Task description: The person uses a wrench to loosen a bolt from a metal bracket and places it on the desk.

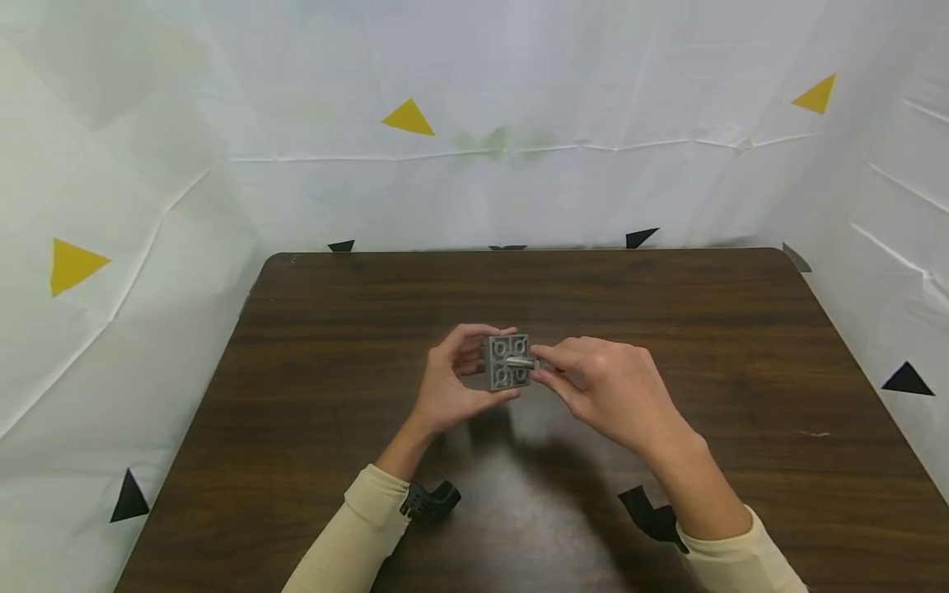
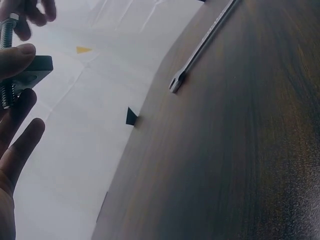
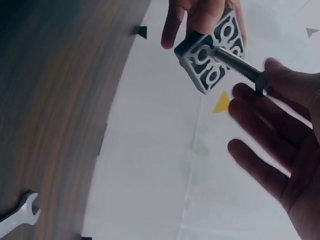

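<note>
Two hands work above the tabletop [image 1: 334, 329]: the left hand [image 1: 452, 375] clamps the grey plate [image 1: 507, 361], the right hand [image 1: 604, 383] pinches the bolt [image 1: 521, 361] head; bolt already through the hole, tightening seemingly unfinished, wrench [image 2: 202, 45] untouched

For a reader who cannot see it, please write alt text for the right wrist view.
A left hand grips a grey square plate while the right hand pinches the head end of a threaded bolt that passes through the plate's middle. Behind is white sheeting; a wrench lies on the dark wooden table.
</note>
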